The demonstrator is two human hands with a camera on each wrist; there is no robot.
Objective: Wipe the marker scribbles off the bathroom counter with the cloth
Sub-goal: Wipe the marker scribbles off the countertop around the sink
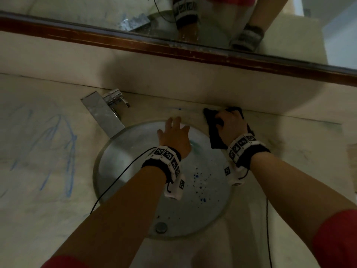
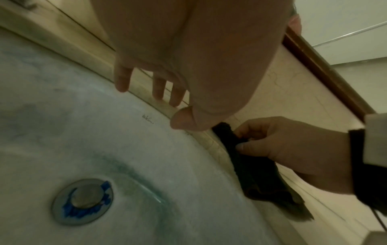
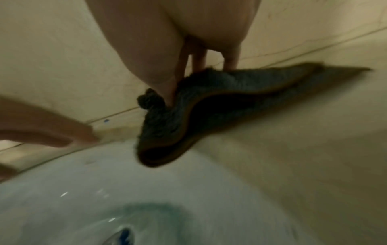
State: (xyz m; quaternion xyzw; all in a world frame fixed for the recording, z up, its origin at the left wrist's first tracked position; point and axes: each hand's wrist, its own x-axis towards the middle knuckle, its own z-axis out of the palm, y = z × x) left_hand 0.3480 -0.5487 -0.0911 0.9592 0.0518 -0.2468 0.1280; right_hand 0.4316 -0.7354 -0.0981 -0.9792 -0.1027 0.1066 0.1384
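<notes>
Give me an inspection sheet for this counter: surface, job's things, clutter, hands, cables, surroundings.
Surface: pale counter; blue marker scribbles left of the faucet, a small blue mark behind the sink.
Job's things: dark cloth at the sink's far right rim.
Clutter: nothing seen.
Hands: right hand grips the cloth; left hand spread above the far rim, holding nothing.
Cables: black cables hang from both wristbands.
Surroundings: round sink with blue spatter, chrome faucet, wood-framed mirror.

The right hand covers the middle of the cloth. The right wrist view is blurred, so the drain is perhaps cut by the lower edge.
</notes>
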